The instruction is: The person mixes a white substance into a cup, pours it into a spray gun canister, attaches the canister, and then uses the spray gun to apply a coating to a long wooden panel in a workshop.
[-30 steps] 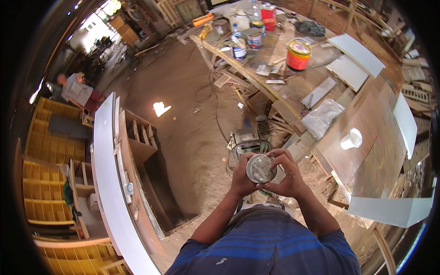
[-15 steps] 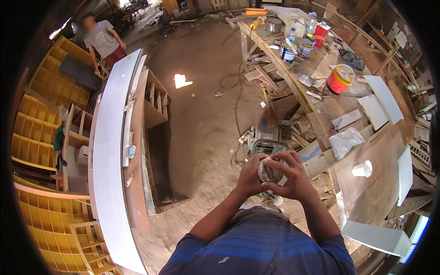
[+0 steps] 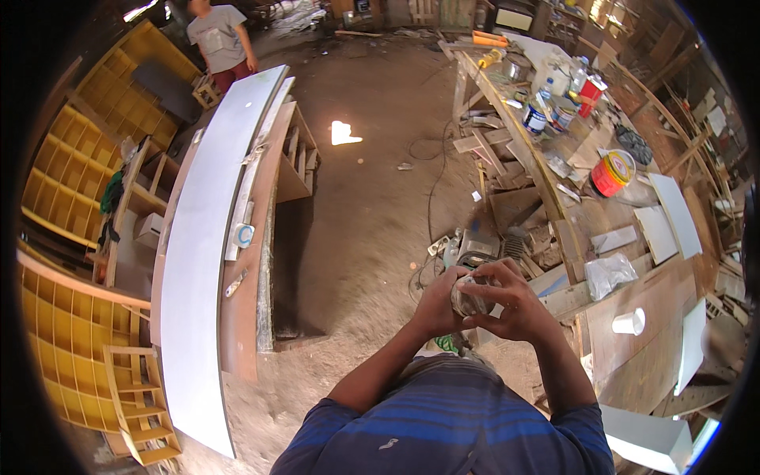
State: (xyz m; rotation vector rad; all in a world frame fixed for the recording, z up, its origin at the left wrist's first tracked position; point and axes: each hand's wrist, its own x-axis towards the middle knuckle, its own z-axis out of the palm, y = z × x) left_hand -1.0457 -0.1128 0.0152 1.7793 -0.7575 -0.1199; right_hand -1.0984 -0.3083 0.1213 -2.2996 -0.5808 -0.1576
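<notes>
A small, roundish, grey-white object (image 3: 468, 296) with a smeared surface is held in front of my torso. My left hand (image 3: 438, 307) is wrapped round its left side. My right hand (image 3: 511, 302) grips it from the right, with bent fingers over its top and the thumb low on its near side. The fingers cover much of the object, so I cannot tell its exact kind. Just beyond my hands, a greyish machine with a dark frame (image 3: 478, 258) stands on the dirt floor, partly hidden by them.
A long white panel (image 3: 207, 237) lies on a wooden cabinet to the left, near a tape roll (image 3: 244, 235). The cluttered workbench (image 3: 625, 301) on the right bears a red-yellow tub (image 3: 611, 176), paint cans (image 3: 535, 119) and a white cup (image 3: 628, 322). A person (image 3: 219, 39) stands far left.
The view has shifted, so the bench, panel and machine sit differently in it. Both hands keep hold of the roundish object. The person at far left now stands more upright.
</notes>
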